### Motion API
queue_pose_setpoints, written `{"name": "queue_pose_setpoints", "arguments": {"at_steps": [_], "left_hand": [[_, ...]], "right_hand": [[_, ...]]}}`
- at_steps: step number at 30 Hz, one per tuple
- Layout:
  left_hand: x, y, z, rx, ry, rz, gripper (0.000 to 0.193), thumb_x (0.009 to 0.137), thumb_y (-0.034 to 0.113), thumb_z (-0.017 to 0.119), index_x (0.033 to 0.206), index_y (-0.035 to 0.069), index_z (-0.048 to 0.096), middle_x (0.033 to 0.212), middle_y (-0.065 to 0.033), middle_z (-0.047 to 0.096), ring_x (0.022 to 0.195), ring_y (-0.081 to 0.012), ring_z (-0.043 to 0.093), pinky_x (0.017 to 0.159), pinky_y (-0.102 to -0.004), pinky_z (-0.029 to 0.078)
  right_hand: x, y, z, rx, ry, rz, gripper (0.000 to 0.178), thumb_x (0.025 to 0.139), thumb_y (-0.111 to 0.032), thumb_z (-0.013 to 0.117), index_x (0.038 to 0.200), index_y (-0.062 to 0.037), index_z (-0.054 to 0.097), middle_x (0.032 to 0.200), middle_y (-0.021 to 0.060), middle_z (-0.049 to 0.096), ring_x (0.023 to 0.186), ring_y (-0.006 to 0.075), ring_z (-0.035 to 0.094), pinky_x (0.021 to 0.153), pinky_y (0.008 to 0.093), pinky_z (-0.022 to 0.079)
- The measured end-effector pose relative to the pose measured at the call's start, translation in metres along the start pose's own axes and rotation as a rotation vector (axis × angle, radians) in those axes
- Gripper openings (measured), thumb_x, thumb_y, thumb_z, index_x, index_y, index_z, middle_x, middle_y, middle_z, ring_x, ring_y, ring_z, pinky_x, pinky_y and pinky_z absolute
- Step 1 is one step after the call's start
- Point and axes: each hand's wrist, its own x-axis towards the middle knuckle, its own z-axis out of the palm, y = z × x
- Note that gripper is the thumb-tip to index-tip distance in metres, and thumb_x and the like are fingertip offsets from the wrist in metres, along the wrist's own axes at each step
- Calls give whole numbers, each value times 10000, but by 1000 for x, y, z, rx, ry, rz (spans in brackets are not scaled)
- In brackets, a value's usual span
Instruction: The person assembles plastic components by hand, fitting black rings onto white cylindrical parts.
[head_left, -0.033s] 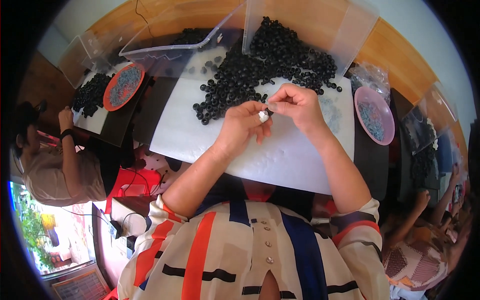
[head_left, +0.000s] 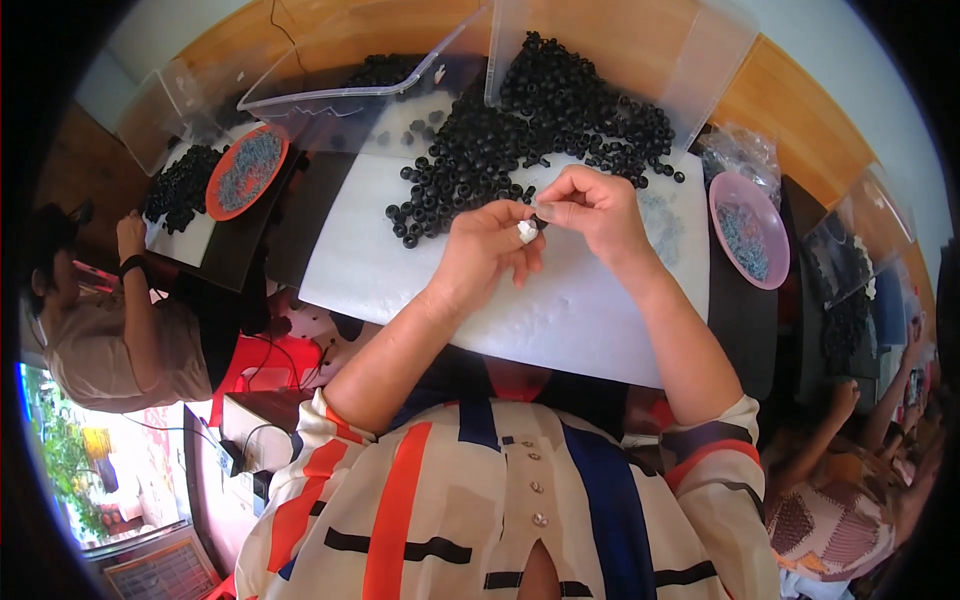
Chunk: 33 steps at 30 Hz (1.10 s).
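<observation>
My two hands meet over the white foam sheet. Pinched in my left hand is a small round black part, mostly covered by the fingers. A white scrap, perhaps a wrap, shows at the left thumb tip. The thumb and forefinger of my right hand are pressed together against the top of that part; whatever is between them is too small to make out. Just beyond the hands, a heap of black ring-shaped parts spreads over the sheet.
Clear plastic bins lie tipped at the back, black parts spilling from one. A pink bowl of small grey-blue pieces stands right, near a plastic bag. At left are an orange bowl and a seated person; other people sit at right.
</observation>
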Motion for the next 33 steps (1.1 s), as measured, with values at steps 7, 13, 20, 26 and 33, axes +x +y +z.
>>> {"name": "queue_pose_setpoints", "arguments": {"at_steps": [7,13,20,26,33], "left_hand": [[0,2,-6,-60,-9,8,148,958,30,547,1056,-74,587,854,-135,640,646,-210,639,482,-279,458],[-1,3,-14,-227,-17,-6,150,971,53,545,1050,-67,591,862,-126,629,694,-223,641,527,-291,474],[-1,0,-10,-231,-57,24,153,952,51,563,1045,-50,629,901,-142,668,705,-222,656,516,-283,476],[-6,-1,-12,-27,-130,-11,124,920,68,640,967,-44,664,786,-95,668,633,-168,641,465,-259,450],[-5,-5,-9,134,-126,-18,133,913,62,655,987,-47,664,787,-72,655,624,-130,616,470,-249,448]], "right_hand": [[-2,-1,10,-131,-21,-140,103,832,17,698,934,27,686,806,31,639,723,88,611,649,238,492],[-2,-15,15,-459,-22,-265,169,778,36,693,936,-24,681,769,51,585,672,135,602,613,264,486],[-7,-31,18,-625,-15,-294,154,742,29,706,854,-38,625,771,41,568,640,156,587,592,275,483],[-14,-40,0,-438,-172,-43,136,755,-5,705,882,-30,663,792,2,614,704,97,588,612,247,448],[41,-5,-27,-770,35,47,104,800,-104,693,818,-4,668,843,105,703,772,232,675,704,365,517]]}}
